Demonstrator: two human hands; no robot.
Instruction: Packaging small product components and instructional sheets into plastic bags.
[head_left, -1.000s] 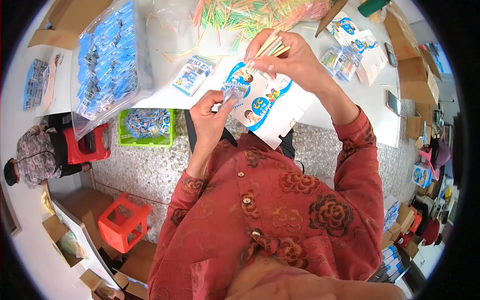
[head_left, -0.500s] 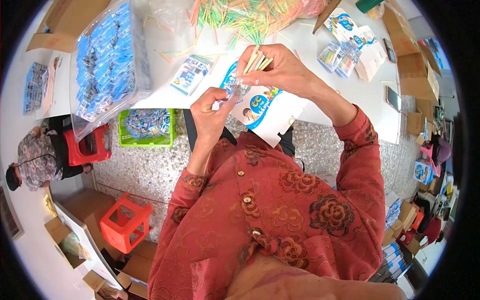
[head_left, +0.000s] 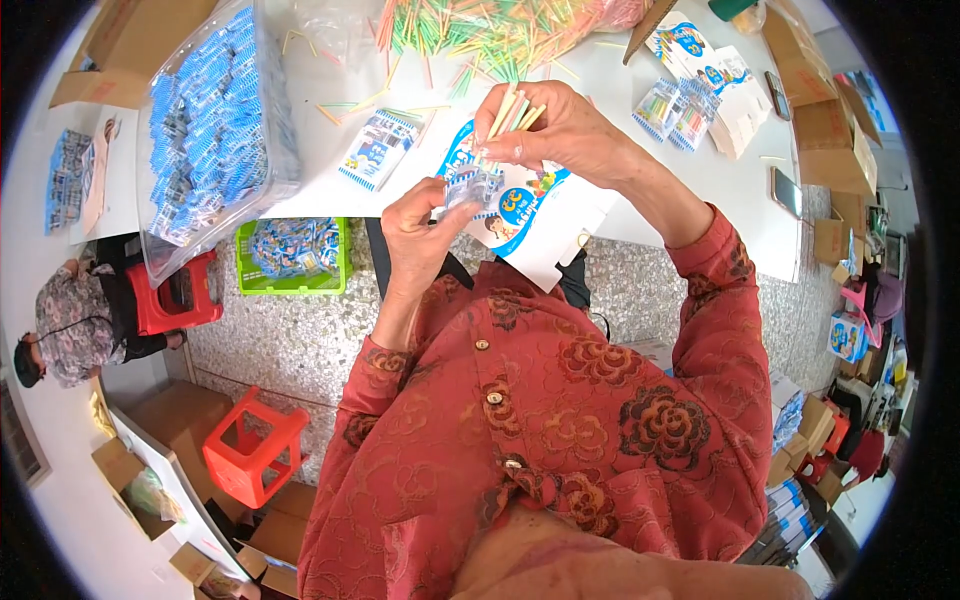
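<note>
My left hand (head_left: 418,228) pinches a small clear packet with blue-striped ends (head_left: 472,188) over the near edge of the white table. Just above and to its right, my right hand (head_left: 560,130) is closed round a bundle of thin yellow, green and pink sticks (head_left: 516,112), like straws. The bundle's lower ends meet the packet's upper edge; whether they are inside it I cannot tell. Beneath both hands lies a flat white printed carton (head_left: 545,235) with blue patches, jutting past the table edge. A filled blue-and-white packet (head_left: 380,150) rests left of my hands.
A large heap of coloured sticks (head_left: 480,35) lies at the far side. To the left stands a clear tub (head_left: 285,150) packed with blue packets. Two filled packets (head_left: 676,112) and a phone (head_left: 786,195) lie right. Below are a green crate (head_left: 292,292) and red stools (head_left: 255,450).
The packet has turned between my hands and now shows more of its blue-striped face. My right hand has shifted slightly up with the sticks.
</note>
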